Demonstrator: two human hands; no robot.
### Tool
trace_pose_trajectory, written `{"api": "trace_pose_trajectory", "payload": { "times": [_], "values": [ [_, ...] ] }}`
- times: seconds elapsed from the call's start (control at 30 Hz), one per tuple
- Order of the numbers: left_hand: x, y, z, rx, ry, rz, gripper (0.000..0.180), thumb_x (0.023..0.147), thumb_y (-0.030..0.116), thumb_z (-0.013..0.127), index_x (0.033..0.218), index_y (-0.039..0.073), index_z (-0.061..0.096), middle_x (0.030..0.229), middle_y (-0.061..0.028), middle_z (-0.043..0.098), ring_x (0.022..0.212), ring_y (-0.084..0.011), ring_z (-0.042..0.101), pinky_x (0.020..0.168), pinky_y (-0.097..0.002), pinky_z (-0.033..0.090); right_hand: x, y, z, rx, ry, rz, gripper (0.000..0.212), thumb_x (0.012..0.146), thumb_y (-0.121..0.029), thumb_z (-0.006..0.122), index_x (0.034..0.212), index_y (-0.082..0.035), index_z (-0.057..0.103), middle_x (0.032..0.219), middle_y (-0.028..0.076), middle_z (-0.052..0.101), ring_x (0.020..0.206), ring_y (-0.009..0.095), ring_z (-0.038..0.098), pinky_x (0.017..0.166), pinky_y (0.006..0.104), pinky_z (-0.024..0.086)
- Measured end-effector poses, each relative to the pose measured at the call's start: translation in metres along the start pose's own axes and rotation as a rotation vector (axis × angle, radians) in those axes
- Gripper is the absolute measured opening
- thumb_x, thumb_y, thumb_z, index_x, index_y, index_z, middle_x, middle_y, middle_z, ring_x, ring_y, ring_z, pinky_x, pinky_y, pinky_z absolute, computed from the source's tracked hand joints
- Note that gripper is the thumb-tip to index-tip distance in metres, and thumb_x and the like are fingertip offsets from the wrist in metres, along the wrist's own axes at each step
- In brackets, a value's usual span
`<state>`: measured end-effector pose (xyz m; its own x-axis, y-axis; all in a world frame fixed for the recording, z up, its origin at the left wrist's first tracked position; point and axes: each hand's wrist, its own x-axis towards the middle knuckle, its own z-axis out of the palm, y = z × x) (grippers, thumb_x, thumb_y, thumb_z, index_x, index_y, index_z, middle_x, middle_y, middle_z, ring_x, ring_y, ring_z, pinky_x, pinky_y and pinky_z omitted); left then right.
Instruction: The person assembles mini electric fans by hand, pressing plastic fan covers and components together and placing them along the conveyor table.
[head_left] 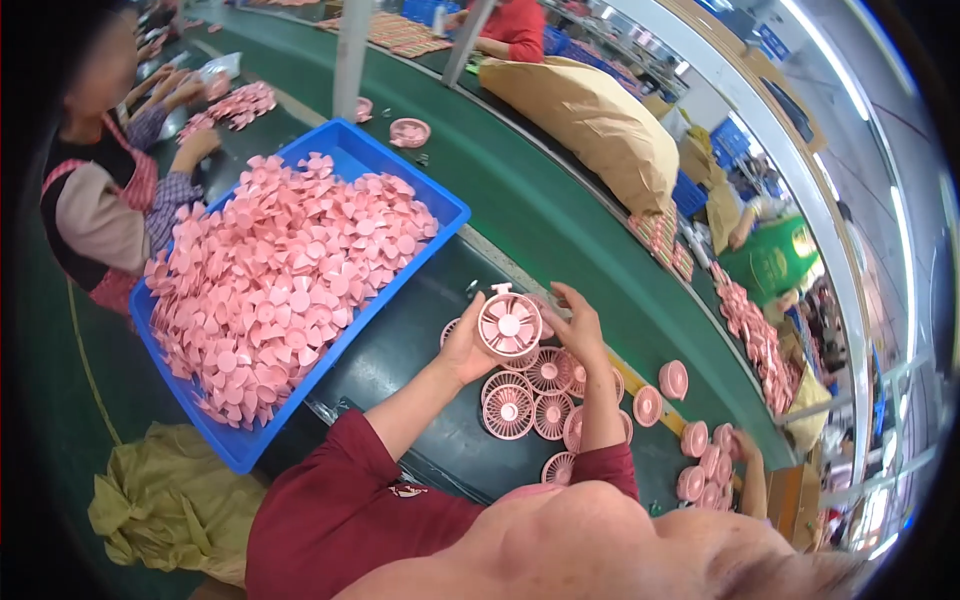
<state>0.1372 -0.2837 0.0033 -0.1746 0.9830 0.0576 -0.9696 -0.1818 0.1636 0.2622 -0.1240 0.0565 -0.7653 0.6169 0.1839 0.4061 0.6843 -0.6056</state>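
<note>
My left hand [470,345] is wrapped round the side of a round pink fan housing [509,325] with a small tab at its top. A pink fan blade sits inside its ring. Just right of the housing is my right hand [580,330], its thumb and fingers apart and curved near the rim; whether it touches the rim is unclear. Another pink part, mostly hidden, shows behind the housing there. Below my hands, several pink slotted fan grilles [508,404] lie on the dark green work surface [400,350], some overlapping and partly covered by my right forearm.
A blue bin [455,212] heaped with pink fan blades [290,290] stands at my left. Beyond runs a green conveyor belt [600,270] with a pink housing [409,132] on it. More round pink parts [694,438] lie right, near another person's hand [745,447]. Another worker sits far left.
</note>
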Motion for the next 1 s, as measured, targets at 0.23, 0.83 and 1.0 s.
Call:
{"api": "trace_pose_trajectory", "payload": {
  "times": [0.23,0.83,1.0],
  "values": [
    [0.02,-0.007,-0.033,-0.2,-0.11,0.046,0.042,0.1,0.042,0.05,0.128,0.012,0.057,0.128,-0.0081,0.062,0.12,-0.0242,0.058,0.106,-0.0452,0.044,0.011,0.05,0.028,-0.151,-0.077,-0.121,0.048,0.077,-0.018,0.071,0.121,-0.002,0.062,0.114,0.024,0.065,0.106,0.039,0.062,0.096,0.0457,0.047],
    [0.008,-0.003,-0.021,0.005,-0.02,0.044,0.042,0.1,0.045,0.049,0.126,0.014,0.058,0.123,-0.0065,0.063,0.114,-0.0201,0.061,0.1,-0.0422,0.048,-0.017,-0.023,0.013,0.166,0.35,-0.233,0.015,0.08,-0.001,0.073,0.089,0.0,0.062,0.091,0.009,0.062,0.083,0.019,0.06,0.075,0.0292,0.048],
    [0.003,-0.014,-0.018,0.045,0.02,-0.016,0.044,0.101,0.048,0.046,0.127,0.014,0.058,0.124,-0.0069,0.062,0.112,-0.021,0.061,0.097,-0.0404,0.05,-0.043,-0.061,0.026,0.075,0.044,-0.445,0.022,0.076,-0.005,0.076,0.087,-0.004,0.057,0.142,0.023,0.045,0.127,0.039,0.05,0.103,0.0441,0.041]
  ]
}}
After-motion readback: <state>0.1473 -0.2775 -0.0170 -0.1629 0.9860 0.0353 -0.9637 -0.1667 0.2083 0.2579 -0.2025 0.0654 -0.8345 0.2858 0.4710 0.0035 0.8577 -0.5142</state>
